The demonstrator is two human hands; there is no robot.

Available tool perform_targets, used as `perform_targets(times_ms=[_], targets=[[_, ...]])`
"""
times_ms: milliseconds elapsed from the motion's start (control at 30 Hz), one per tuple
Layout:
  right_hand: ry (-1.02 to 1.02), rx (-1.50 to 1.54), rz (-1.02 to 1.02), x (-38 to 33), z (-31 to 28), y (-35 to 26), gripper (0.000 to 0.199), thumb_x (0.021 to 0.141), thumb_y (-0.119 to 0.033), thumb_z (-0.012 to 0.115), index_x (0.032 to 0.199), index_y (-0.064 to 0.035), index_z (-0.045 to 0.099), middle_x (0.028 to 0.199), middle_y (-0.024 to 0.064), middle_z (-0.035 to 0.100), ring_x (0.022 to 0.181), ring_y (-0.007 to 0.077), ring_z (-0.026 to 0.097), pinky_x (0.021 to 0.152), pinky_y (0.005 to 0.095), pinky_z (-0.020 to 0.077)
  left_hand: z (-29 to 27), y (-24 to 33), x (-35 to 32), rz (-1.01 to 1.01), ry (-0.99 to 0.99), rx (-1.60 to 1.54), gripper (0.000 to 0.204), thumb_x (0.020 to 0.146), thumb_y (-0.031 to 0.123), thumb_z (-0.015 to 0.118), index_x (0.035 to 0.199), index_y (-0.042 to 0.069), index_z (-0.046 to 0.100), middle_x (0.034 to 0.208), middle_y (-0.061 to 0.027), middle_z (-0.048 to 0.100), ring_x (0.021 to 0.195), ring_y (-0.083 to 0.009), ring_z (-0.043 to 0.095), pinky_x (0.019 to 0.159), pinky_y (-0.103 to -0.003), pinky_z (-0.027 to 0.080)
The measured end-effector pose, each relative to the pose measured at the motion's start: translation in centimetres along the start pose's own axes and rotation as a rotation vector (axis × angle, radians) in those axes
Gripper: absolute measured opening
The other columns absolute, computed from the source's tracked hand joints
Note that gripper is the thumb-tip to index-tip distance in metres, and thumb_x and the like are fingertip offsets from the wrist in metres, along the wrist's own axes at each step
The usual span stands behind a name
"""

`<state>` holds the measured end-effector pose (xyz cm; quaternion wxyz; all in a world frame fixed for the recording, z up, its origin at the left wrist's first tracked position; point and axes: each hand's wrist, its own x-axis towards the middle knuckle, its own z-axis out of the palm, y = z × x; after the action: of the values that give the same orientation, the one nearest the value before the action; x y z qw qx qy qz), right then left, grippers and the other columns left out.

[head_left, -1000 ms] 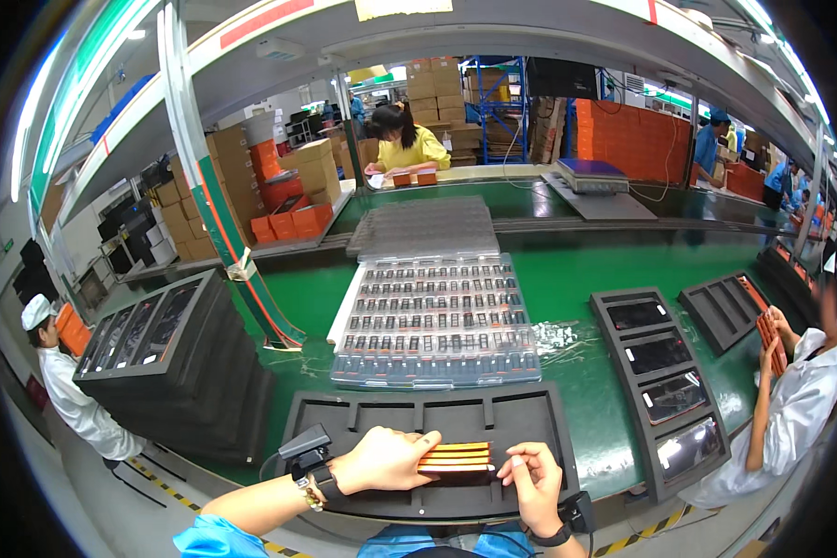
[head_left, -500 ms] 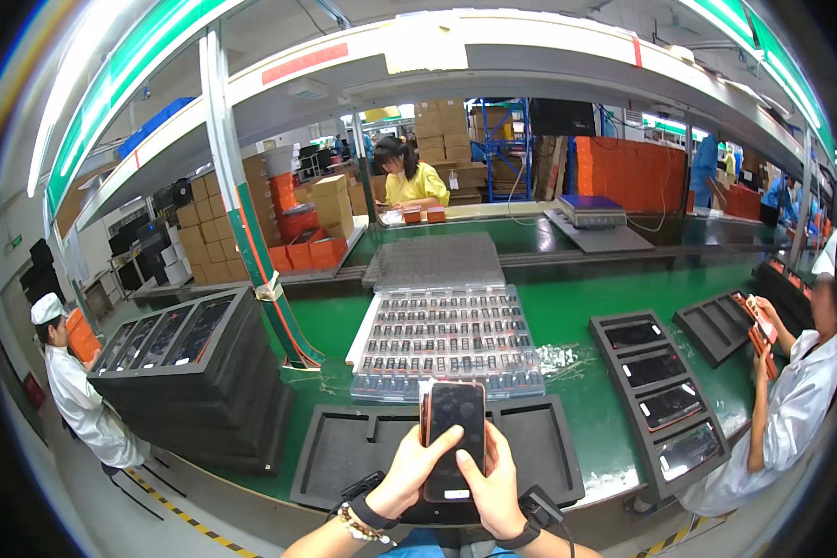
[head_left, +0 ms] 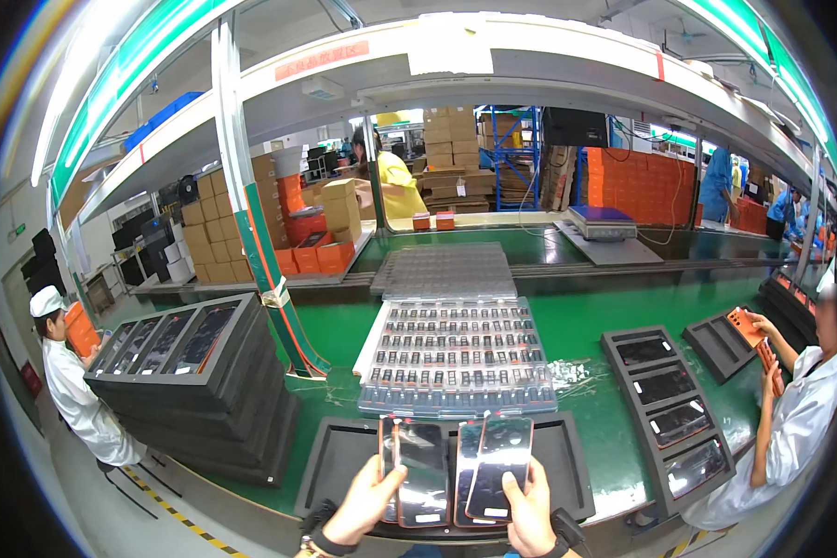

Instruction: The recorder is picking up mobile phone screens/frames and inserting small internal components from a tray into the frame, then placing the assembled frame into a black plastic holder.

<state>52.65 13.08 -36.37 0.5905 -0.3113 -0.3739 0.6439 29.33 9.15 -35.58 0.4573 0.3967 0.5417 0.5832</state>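
The left hand comes up from the lower edge angled inward, thumb raised against the left side of the left phones, an overlapping group it grips; its fingers are mostly hidden. The right hand leans inward too, clasping the right phones, thumb laid on the front screen and fingers around the right edge. Both groups stand side by side above the black tray on the green counter; I cannot tell whether they touch it.
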Motion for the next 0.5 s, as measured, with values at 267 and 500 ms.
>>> perform_targets(times_ms=[267, 500], targets=[[0.019, -0.188, -0.089, 1.7, -2.5, 4.7, 0.051, 0.1, -0.009, 0.058, 0.146, -0.003, 0.036, 0.132, 0.0105, 0.056, 0.12, 0.019, 0.055, 0.103, 0.0327, 0.0452, 0.3, 2.2, 3.0, -0.212, -0.075, 0.268, 0.028, 0.099, 0.026, 0.066, 0.109, 0.001, 0.058, 0.073, -0.0001, 0.058, 0.055, -0.0074, 0.053, 0.048, -0.026, 0.044], [-0.119, -0.212, -0.305, 1.6, -0.4, 4.0, 0.062, 0.1, -0.002, 0.049, 0.155, 0.0019, 0.02, 0.158, 0.0162, 0.031, 0.148, 0.0262, 0.028, 0.121, 0.0373, 0.0217, 0.9, 5.3, -1.7, -0.011, 0.033, 0.275, 0.025, 0.104, 0.032, 0.058, 0.103, 0.008, 0.052, 0.086, 0.0001, 0.046, 0.073, -0.0097, 0.044, 0.061, -0.026, 0.037]])
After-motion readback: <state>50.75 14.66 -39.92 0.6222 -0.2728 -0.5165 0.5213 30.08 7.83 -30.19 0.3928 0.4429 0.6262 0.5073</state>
